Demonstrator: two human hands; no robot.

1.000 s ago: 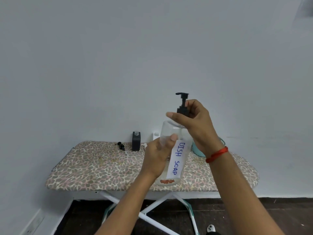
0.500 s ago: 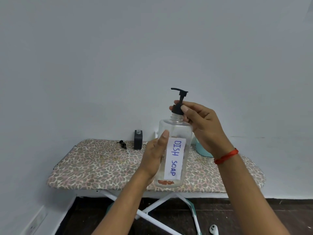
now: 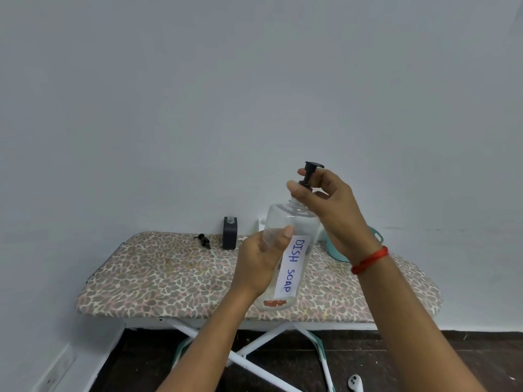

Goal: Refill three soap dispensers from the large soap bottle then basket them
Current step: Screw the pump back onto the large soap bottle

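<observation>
Right fingers pinching pump, left fingers gripping soap bottle, basket half-hidden behind, dark dispenser nearby

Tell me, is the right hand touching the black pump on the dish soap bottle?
Touching. The head view shows the right hand with thumb and fingers pinched round the collar of the black pump atop the dish soap bottle, which the left hand holds.
</observation>
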